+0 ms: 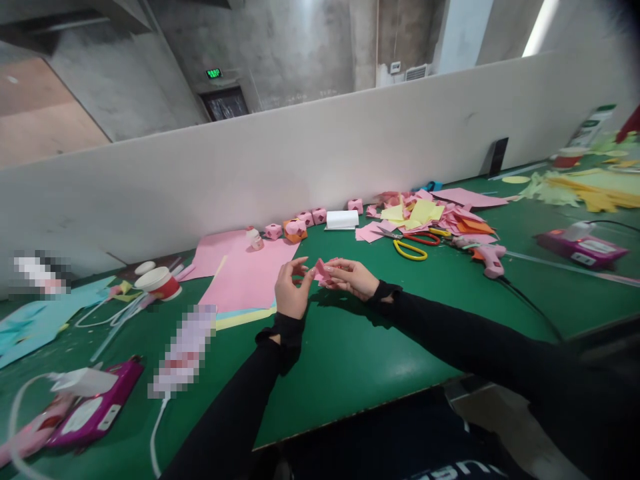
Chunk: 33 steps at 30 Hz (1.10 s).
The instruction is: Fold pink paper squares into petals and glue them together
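A small folded piece of pink paper (321, 272) is held between my two hands above the green table. My left hand (293, 288) pinches its left side between thumb and finger. From the right, my right hand (354, 277) grips the same piece, its fingers closed around that side and partly hiding it. Beyond my hands, several folded pink paper shapes (319, 215) stand in a row along the partition. Among them sits a white folded card (343, 220). To the left lie large sheets of pink paper (250, 277) with a small bottle (255, 239) on them.
Yellow-handled scissors (410, 251), red-handled scissors (423, 239) and a pink glue gun (494, 260) lie at right, near a heap of paper scraps (450, 217). A paper cup (159, 284) and purple power strip (97, 407) are at left. A white partition (280, 160) bounds the table.
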Motion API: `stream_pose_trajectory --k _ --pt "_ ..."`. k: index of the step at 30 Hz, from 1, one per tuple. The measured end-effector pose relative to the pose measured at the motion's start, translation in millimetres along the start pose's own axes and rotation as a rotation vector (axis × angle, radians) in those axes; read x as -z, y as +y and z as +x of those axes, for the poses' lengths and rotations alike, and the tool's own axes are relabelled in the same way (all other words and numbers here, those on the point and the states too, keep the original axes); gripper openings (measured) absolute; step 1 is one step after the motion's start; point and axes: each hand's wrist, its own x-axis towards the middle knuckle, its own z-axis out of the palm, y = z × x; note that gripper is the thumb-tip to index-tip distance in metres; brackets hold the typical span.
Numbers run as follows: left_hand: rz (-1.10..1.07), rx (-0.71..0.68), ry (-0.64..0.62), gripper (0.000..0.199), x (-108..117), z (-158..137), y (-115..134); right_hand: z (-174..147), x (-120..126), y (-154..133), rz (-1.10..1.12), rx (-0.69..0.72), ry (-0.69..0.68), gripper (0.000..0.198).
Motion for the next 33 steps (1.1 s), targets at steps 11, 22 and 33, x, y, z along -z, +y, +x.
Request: stream_pose_trajectory --k 11,22,33 --pt "-0.208 0.072 -0.092 0.035 -4 -10 19 -11 -7 -2 -0.618 0.537 0.08 0.034" --pt "-0.478 0.328 -0.08 0.047 -2 0 12 -8 4 -3 -1.005 0.821 0.042 0.022" --pt "-0.561 0.496 -0.132 0.056 0 2 7 -9 3 -7 -1.068 0.877 0.044 0.014"
